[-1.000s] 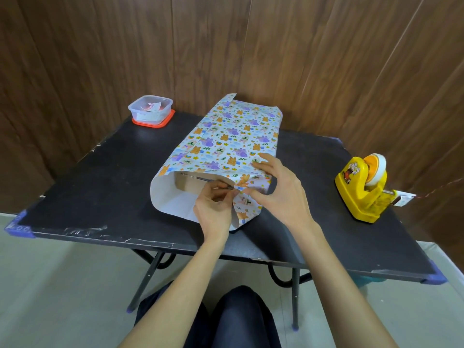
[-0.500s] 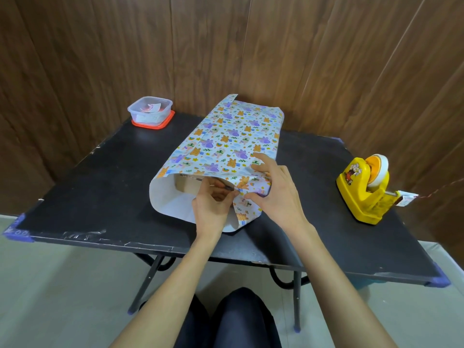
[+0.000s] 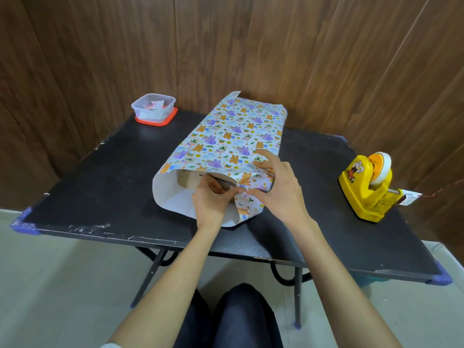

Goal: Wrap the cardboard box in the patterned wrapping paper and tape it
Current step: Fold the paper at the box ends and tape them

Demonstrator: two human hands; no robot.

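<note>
2 hands are on 1 job: closing the near end of the wrap. On the black table (image 3: 100,172) the patterned wrapping paper (image 3: 238,136) lies as a long tube around the cardboard box (image 3: 187,180). Only a brown sliver of the box shows inside the open near mouth, where the paper's white underside gapes to the left. The yellow tape dispenser (image 3: 364,187) sits well apart on my right, and a small plastic container (image 3: 153,109) stands at the far left corner. My right hand (image 3: 278,189) lies over the near right corner, fingers bent, pinching the paper down there. My left hand (image 3: 211,199) is curled at the mouth, pinching the top flap's edge. I judge the end fold only begun. Next I must crease the flap flat, hold it with 1 hand, and reach right for tape.
</note>
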